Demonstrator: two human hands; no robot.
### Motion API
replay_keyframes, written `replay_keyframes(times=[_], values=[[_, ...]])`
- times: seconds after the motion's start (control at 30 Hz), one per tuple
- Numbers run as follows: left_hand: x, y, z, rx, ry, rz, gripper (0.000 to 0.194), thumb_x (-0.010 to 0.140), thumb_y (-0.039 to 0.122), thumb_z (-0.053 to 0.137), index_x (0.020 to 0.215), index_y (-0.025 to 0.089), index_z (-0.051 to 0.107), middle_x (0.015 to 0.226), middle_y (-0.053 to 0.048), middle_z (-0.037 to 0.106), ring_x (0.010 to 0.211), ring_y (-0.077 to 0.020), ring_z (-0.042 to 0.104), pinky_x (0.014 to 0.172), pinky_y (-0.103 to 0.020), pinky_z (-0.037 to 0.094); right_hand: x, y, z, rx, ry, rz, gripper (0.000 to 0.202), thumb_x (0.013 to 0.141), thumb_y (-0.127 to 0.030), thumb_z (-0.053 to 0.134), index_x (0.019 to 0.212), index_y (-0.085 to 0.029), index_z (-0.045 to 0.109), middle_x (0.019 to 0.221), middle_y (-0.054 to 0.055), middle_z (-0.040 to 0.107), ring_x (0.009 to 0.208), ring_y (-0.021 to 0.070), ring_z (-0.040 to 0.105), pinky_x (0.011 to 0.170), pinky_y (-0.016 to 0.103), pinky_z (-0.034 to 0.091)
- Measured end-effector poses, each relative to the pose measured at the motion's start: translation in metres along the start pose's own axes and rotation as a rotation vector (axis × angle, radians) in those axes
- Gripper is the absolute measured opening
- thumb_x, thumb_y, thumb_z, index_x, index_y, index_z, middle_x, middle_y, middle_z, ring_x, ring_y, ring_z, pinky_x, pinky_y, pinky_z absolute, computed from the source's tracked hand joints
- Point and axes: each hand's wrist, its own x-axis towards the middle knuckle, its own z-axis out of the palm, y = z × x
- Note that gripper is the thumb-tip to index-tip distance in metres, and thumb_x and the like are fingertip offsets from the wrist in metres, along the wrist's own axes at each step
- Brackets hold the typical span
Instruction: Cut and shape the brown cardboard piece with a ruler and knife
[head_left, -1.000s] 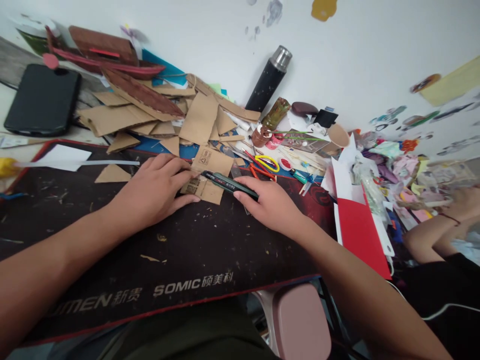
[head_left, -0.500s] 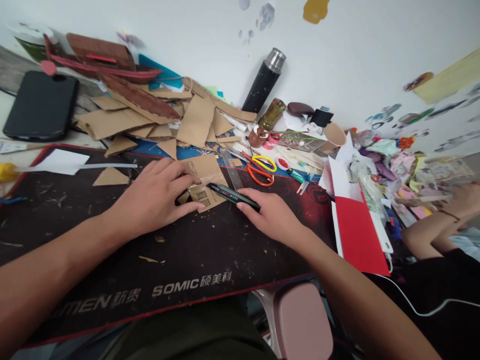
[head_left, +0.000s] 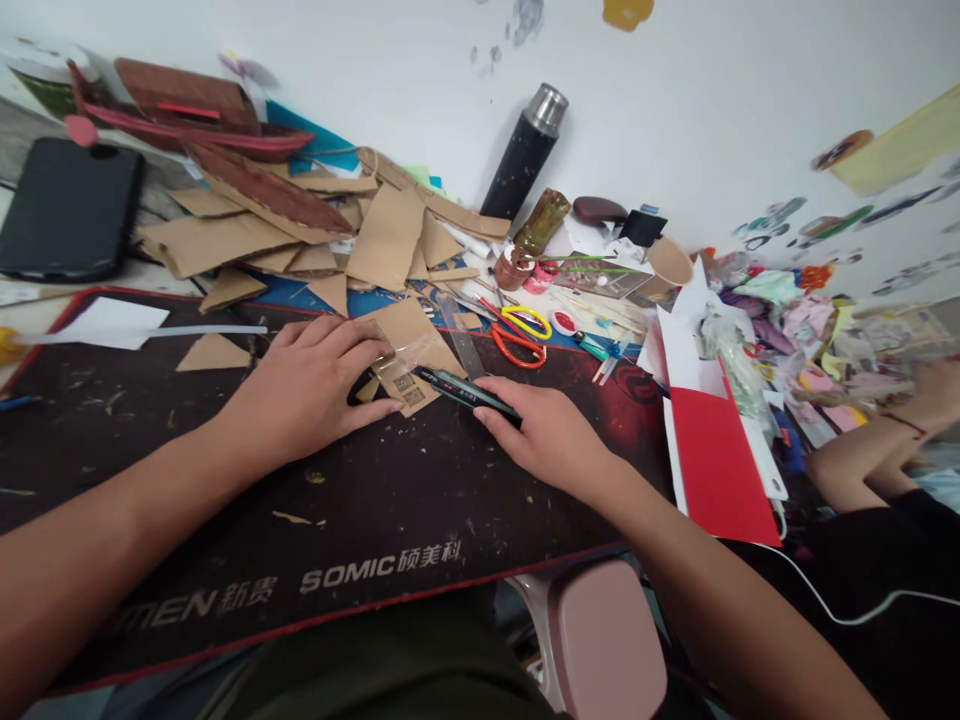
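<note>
A piece of brown cardboard, with printed codes and a strip of clear tape on it, lies on the black desk mat. Along its left edge rests my left hand, palm down, with fingers stretched out and thumb apart. My right hand is closed round a dark green utility knife. The knife's front end points left over the taped part of the cardboard; its blade is too small to make out. Just beyond the knife lies a clear ruler.
Behind are cardboard scraps, a brown model boat, a black thermos and orange-and-yellow-handled scissors. On the right are red paper, a heap of craft scraps and another person's arm.
The view has shifted slightly. My left hand has drawn back a little to the left, showing more of the printed code. The knife stays over the cardboard in my right hand.
</note>
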Motion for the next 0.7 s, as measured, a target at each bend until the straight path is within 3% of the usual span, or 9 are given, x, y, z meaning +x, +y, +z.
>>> replay_keyframes(times=[0.2,0.43,0.7], values=[[-0.001,0.007,0.002,0.084,-0.001,-0.014,0.06,0.11,0.072,0.056,0.145,0.026,0.073,0.154,-0.022,0.074,0.141,-0.0505,0.067,0.11,-0.071,0.057,-0.007,-0.004,-0.005,-0.061,-0.04,0.023,0.041,0.119,-0.035,0.058,0.154,-0.021,0.073,0.15,0.014,0.084,0.127,0.0334,0.085,0.106,0.046,0.065],[-0.001,0.011,0.003,0.079,0.018,-0.039,0.057,0.11,0.07,0.058,0.143,0.027,0.074,0.152,-0.021,0.075,0.141,-0.0509,0.067,0.109,-0.071,0.057,-0.011,-0.014,-0.007,-0.071,-0.087,0.04,0.037,0.119,-0.032,0.057,0.151,-0.024,0.074,0.139,0.011,0.088,0.124,0.0306,0.085,0.099,0.04,0.064],[-0.001,0.012,0.004,0.09,0.01,-0.066,0.055,0.107,0.068,0.065,0.143,0.027,0.075,0.153,-0.02,0.075,0.141,-0.0499,0.068,0.11,-0.068,0.057,-0.003,-0.015,-0.005,-0.078,-0.085,0.046,0.038,0.119,-0.033,0.057,0.152,-0.022,0.072,0.146,0.013,0.085,0.128,0.0335,0.083,0.105,0.045,0.064]])
